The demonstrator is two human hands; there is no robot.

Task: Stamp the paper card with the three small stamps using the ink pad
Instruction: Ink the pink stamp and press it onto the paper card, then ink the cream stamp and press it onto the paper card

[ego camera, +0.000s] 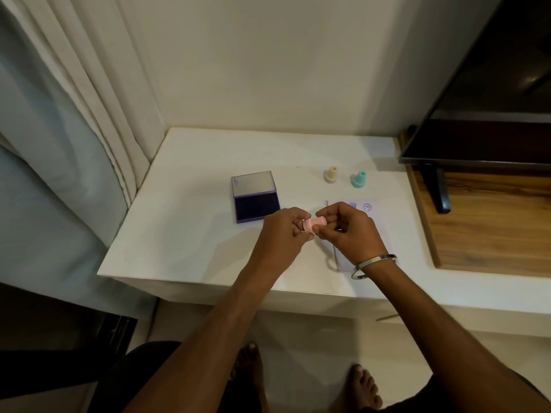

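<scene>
Bare feet (304,374) below white table (190,234).

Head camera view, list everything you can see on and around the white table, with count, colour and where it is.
table: one, white, in the corner beside the curtain
ink pad: one, purple, lid open, left of centre on the table
pink stamp: one, held on its side between both hands, above the table
cream stamp: one, upright, far side of the table
teal stamp: one, upright, right of the cream stamp
paper card: one, pale lilac, under the right hand, stamped marks near its far edge
curtain: one, pale, at left
TV screen: one, black, at right on a wooden surface
left hand: grips the pink stamp
right hand: pinches the pink stamp, silver bangle on its wrist
</scene>
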